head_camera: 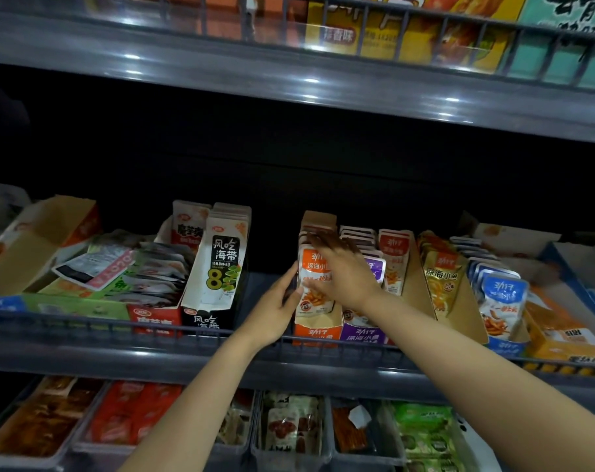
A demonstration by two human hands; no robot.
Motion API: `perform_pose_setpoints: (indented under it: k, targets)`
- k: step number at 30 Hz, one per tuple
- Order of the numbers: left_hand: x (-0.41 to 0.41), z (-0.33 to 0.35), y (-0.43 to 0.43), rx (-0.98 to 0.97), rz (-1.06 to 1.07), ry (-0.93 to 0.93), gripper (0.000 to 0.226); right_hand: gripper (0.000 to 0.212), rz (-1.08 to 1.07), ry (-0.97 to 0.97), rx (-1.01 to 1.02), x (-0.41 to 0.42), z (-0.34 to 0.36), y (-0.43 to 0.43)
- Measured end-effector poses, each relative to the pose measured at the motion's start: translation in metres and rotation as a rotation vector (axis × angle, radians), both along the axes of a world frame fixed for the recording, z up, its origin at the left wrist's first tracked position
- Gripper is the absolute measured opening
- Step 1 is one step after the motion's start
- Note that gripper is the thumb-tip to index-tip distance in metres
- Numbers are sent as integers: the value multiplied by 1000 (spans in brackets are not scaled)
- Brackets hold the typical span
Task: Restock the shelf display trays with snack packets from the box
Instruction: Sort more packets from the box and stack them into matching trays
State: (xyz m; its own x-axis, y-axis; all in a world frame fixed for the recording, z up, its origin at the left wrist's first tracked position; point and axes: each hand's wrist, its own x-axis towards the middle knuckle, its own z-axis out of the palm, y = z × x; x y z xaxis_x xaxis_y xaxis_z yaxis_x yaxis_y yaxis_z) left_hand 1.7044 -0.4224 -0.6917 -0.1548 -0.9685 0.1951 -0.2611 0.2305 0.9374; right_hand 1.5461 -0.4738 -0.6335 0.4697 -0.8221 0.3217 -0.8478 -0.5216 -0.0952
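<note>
Facing the middle shelf point(84, 349), lined with cardboard display trays behind a low wire rail. Counting five trays of the small-fish brand side by side at centre and right: orange tray point(318, 330), purple tray point(360, 332), a red-packet row point(394, 260), a yellow row point(440, 270), a blue row point(503, 294). Further left, three or four other snack cartons, among them a black-and-white seaweed one point(217, 267); exact tally unclear in the dark. No supply box showing anywhere.

Standing upright in the orange tray, long axis vertical, front to back: orange packets point(314, 298), perhaps five or six, the rear tops blurred.

Reaching in with two hands. Left hand point(275, 311) lying open and flat against the tray's left side, fingers extended upward, thumb toward the front packet, steadying rather than gripping. Right hand point(343, 270) crossing over from the right, fingers spread loosely across the packet tops and front face; whether pinching a packet, impossible to tell through the blur. Right hand being the nearer to the packets; stack lying directly beneath and just left of its palm, likely calling for a press backward or downward.
</note>
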Motion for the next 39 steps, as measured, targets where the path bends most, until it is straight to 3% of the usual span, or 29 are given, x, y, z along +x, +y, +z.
perform_pose_setpoints:
  k: [15, 19, 23, 29, 33, 39]
  targets:
    - [-6, 21, 22, 55, 99, -47, 58, 75, 37, -166, 115, -30, 16, 32]
    - [-7, 37, 46, 16, 125, -142, 69, 76, 32, -197, 149, -53, 31, 58]
    - [-10, 35, 84, -134, 132, -387, 76, 74, 64, -232, 147, -80, 22, 92]
    - [-32, -15, 150, -76, 69, -566, 73, 71, 101, -268, 273, -119, -47, 161]
    - [-45, -77, 177, 14, -52, -745, 72, 71, 68, -189, 398, -141, -118, 197]
    - [-63, -166, 198, 322, -194, -875, 77, 75, -69, -156, 665, -171, -234, 236]
